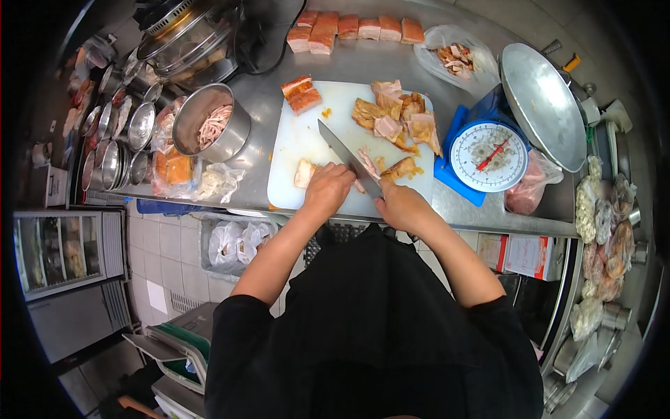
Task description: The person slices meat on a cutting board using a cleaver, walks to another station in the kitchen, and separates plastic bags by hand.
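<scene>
A white cutting board (293, 143) lies at the counter's front edge. My right hand (407, 208) grips the handle of a large kitchen knife (347, 158), whose blade points away and to the left over the board. Close to the blade's left side, my left hand (328, 188) presses its curled fingers on a piece of meat mostly hidden under them. Beside that hand sits a pale chunk of pork (304, 173). Thin cut strips (366, 159) lie right of the blade. Browned pork pieces (398, 115) are heaped on the board's right, and a red-skinned pork slab (301, 95) rests at its upper left.
A metal pot (232, 133) with meat strips stands left of the board. To the right is a blue scale (488, 155) with a metal pan (543, 105). Pork blocks (368, 28) line the back, near a plastic bag of meat pieces (457, 59). Bagged food (174, 167) sits front left.
</scene>
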The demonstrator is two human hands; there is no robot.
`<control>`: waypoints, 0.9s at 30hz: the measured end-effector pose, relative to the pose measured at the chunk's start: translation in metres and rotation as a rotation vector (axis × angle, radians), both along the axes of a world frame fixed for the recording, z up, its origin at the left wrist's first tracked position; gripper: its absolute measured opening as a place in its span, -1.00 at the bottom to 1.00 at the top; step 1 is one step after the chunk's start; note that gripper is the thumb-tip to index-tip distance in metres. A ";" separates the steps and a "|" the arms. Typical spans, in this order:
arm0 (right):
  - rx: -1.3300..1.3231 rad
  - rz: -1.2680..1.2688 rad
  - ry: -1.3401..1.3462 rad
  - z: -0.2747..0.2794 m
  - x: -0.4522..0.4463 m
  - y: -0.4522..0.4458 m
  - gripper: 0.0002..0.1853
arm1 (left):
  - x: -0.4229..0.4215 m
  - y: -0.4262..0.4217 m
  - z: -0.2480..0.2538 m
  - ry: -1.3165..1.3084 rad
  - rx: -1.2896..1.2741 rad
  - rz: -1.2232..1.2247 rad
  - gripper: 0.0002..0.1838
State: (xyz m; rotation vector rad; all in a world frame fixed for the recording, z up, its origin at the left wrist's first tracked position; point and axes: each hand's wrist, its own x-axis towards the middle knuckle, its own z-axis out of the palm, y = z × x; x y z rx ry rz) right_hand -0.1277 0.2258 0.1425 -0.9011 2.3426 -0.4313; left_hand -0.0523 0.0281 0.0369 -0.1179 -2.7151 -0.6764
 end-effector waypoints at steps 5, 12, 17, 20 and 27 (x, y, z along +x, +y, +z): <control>-0.006 0.029 0.006 -0.022 0.000 -0.006 -0.68 | 0.000 -0.001 0.000 0.009 -0.029 -0.001 -0.88; -0.018 -0.204 -0.318 -0.018 -0.037 -0.029 -0.61 | -0.003 -0.006 0.019 -0.116 -0.083 -0.032 -0.87; -0.164 -0.155 -0.063 -0.006 -0.026 -0.009 -0.60 | 0.005 -0.056 0.041 0.076 0.206 0.223 -0.87; -0.201 -0.089 -0.015 -0.012 -0.009 0.001 -0.60 | 0.028 -0.062 0.047 -0.211 0.121 0.293 -0.82; -0.083 -0.110 -0.113 -0.035 -0.015 0.013 -0.55 | 0.059 0.003 0.045 -0.445 -0.119 0.435 -0.68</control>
